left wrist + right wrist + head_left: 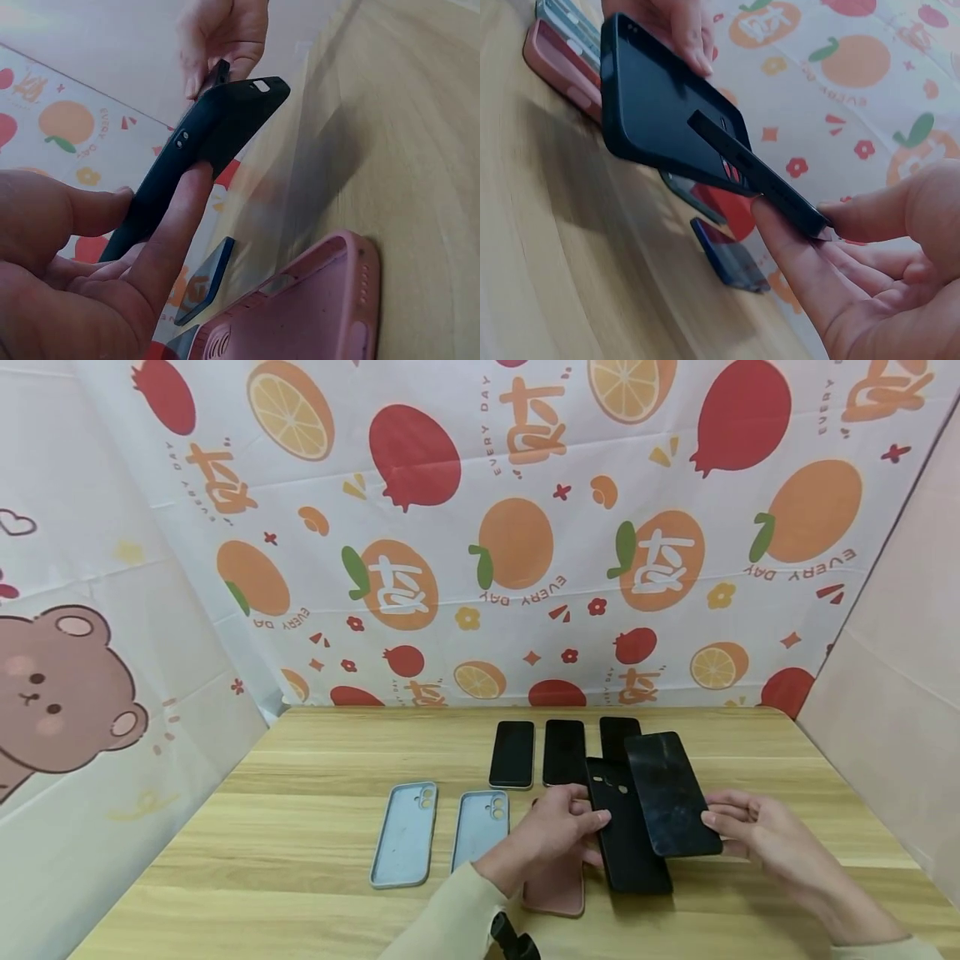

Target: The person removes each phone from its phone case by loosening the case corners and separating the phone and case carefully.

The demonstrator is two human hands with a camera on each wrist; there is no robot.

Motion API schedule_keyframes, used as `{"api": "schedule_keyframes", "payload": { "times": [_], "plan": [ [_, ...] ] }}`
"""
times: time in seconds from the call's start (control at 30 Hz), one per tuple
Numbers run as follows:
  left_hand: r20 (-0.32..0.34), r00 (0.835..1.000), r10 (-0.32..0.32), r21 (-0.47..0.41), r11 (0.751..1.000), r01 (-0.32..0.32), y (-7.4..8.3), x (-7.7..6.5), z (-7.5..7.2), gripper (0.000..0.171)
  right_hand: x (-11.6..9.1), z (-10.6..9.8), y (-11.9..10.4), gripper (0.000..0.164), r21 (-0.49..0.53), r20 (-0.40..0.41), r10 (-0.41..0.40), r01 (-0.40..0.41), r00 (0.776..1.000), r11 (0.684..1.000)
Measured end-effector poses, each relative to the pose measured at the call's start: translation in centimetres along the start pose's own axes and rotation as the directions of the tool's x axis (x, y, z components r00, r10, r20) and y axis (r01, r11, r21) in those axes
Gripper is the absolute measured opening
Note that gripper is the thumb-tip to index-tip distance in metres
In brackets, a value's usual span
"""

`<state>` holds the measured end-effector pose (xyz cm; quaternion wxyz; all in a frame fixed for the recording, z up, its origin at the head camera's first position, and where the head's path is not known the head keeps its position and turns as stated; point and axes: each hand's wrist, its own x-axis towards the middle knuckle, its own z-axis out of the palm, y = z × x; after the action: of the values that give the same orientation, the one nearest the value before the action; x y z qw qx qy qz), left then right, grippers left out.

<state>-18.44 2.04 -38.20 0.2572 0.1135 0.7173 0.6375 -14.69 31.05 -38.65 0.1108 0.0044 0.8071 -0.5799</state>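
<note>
My left hand (551, 827) grips a black phone case (633, 860) by its left edge, thumb on the near side. The case is tilted above the table, its hollow inside and camera cutouts facing me. Between thumb and fingers, my right hand (772, 835) pinches a dark phone (672, 797) at its lower right edge. In the head view the phone overlaps the case's upper right part. The right wrist view shows the phone (757, 172) edge-on, slanting across the case's open side (652, 97). Beneath my left hand lies a pink phone case (557, 895), partly covered by the hand.
Two light blue phone cases (405, 835) lie left of my left hand; the nearer one (480, 827) is partly behind my arm. Three dark phones line the back: left (512, 754), middle (564, 750), right (618, 733). A fruit-print cloth (450, 568) hangs behind the wooden table (300, 827).
</note>
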Motion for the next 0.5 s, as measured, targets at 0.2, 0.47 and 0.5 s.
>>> {"api": "schedule_keyframes", "payload": {
  "times": [0.2,0.47,0.5],
  "plan": [
    [0.028,1.000,0.003,0.047,0.999,-0.005,-0.1,0.1,0.4,0.042,0.6,-0.8,1.0,0.065,0.036,-0.017,0.024,-0.023,1.000,0.999],
    [0.050,0.999,-0.003,0.077,0.997,-0.001,-0.4,0.0,0.8,0.049,1.7,-1.9,1.6,0.066,0.008,-0.052,0.035,-0.035,0.998,0.999],
    [0.054,0.999,-0.001,0.079,0.997,-0.003,-0.4,0.0,0.9,0.050,1.9,-2.0,1.7,0.067,0.005,-0.056,0.039,-0.039,0.998,0.999]
  ]
}}
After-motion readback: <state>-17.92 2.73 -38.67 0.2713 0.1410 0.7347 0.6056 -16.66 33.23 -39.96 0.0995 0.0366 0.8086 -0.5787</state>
